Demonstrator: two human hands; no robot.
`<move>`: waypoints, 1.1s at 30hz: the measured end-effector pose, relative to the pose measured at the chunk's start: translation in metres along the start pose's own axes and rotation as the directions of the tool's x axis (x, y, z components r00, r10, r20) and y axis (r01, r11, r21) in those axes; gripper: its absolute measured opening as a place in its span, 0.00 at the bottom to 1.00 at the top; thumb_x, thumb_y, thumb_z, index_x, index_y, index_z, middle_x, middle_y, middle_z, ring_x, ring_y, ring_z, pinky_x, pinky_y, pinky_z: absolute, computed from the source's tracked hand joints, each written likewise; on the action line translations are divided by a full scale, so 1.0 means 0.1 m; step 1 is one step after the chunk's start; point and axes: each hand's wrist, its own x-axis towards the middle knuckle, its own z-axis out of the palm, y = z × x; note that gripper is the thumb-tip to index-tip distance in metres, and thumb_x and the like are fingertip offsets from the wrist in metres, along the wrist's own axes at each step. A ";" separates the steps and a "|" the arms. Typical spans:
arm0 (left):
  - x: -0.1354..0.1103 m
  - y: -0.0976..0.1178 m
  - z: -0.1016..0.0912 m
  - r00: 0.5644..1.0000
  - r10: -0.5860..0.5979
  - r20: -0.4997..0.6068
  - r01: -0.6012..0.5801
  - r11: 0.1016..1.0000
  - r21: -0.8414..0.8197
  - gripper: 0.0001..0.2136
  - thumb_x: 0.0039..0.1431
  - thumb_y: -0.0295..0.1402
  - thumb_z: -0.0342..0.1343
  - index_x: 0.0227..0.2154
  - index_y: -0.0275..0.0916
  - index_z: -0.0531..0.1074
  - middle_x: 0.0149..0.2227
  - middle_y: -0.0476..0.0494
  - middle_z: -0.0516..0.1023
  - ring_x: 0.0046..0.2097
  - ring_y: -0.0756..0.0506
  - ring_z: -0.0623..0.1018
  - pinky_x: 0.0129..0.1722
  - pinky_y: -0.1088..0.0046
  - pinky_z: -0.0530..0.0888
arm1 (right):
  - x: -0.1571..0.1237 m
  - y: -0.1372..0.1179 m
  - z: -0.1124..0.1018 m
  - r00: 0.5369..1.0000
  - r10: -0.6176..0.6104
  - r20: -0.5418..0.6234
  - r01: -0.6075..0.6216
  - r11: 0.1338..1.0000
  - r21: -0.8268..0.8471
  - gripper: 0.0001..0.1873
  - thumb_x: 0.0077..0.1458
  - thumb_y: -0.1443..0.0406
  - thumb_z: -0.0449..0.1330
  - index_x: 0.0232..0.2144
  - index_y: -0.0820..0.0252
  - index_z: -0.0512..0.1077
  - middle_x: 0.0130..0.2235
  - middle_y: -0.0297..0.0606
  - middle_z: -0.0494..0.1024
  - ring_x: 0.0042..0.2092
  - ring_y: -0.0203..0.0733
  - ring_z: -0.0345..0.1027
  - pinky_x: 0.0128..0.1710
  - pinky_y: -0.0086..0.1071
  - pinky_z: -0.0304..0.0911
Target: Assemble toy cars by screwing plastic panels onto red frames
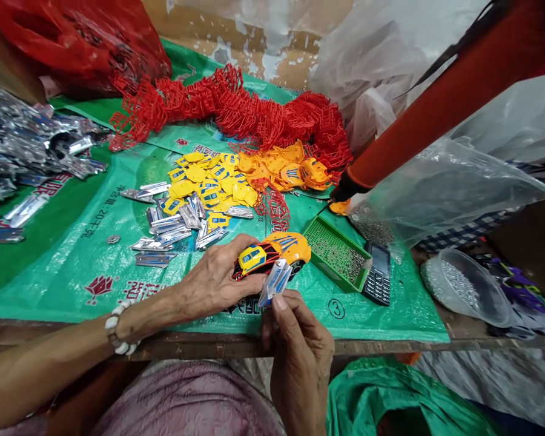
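1. The left hand (213,272) is closed around one end of a toy car (290,245), thumb on the near side, fingers mostly hidden behind it.
2. The right hand (300,339) pinches the lower end of a silver strip (276,280) between thumb and fingers, with no visible gap.
3. The toy car is above the front edge of the green sheet (404,318), its orange shell to the right and a yellow plate (252,258) to the left. The strip overlaps its near side; I cannot tell whether they touch.
4. Beyond the left hand lie loose silver strips (170,233), some mixed with a heap of yellow plates (197,172).
5. Orange shells (295,172) lie right of the yellow heap, with a long pile of red frames (236,106) behind.
6. Right of the car, a green tray (333,272) holds small metal pieces (340,254); a dark keypad gadget (378,284) is just beside it.
7. A white bracelet (118,327) circles the left wrist.
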 end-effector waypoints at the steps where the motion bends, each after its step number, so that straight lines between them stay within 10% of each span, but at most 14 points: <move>1: -0.01 0.00 0.00 1.000 0.002 0.013 -0.002 1.000 -0.027 0.17 0.59 0.44 0.55 0.45 0.38 0.70 0.36 0.47 0.78 0.35 0.45 0.76 0.33 0.71 0.72 | 0.00 0.01 -0.01 1.000 -0.027 -0.005 0.027 1.000 -0.011 0.12 0.53 0.55 0.67 0.29 0.58 0.79 0.26 0.31 0.69 0.23 0.29 0.56 0.19 0.26 0.51; 12: 0.05 -0.04 -0.13 0.993 -0.048 -0.104 0.048 0.999 0.000 0.23 0.58 0.47 0.56 0.52 0.40 0.66 0.40 0.44 0.79 0.37 0.43 0.78 0.37 0.66 0.75 | 0.11 -0.07 -0.24 0.960 -0.277 -0.042 0.244 0.901 -0.357 0.15 0.55 0.56 0.65 0.20 0.56 0.75 0.33 0.40 0.77 0.43 0.44 0.70 0.39 0.34 0.64; 23: 0.08 -0.03 -0.19 0.988 -0.099 -0.121 0.102 0.995 0.018 0.23 0.54 0.48 0.57 0.49 0.39 0.70 0.34 0.46 0.79 0.33 0.44 0.77 0.32 0.67 0.75 | 0.35 -0.14 -0.47 0.881 -0.330 0.340 0.441 0.309 -0.843 0.21 0.61 0.56 0.57 0.18 0.56 0.65 0.24 0.37 0.68 0.29 0.41 0.58 0.34 0.39 0.52; 29: 0.08 -0.02 -0.22 0.992 -0.117 -0.042 0.114 0.992 -0.055 0.24 0.50 0.46 0.59 0.49 0.39 0.72 0.38 0.45 0.81 0.38 0.43 0.79 0.38 0.67 0.76 | 0.61 -0.35 -0.49 0.673 -0.176 0.719 0.728 -0.014 -0.685 0.14 0.64 0.69 0.51 0.49 0.55 0.71 0.52 0.47 0.73 0.50 0.49 0.66 0.45 0.43 0.67; 33: 0.08 -0.03 -0.23 0.989 -0.137 0.047 0.141 0.987 -0.075 0.24 0.49 0.44 0.59 0.48 0.38 0.73 0.37 0.46 0.81 0.36 0.43 0.78 0.34 0.70 0.73 | 0.73 -0.35 -0.50 0.621 -0.086 0.779 0.777 -0.059 -0.626 0.10 0.64 0.69 0.53 0.45 0.57 0.70 0.49 0.46 0.72 0.49 0.50 0.65 0.47 0.47 0.69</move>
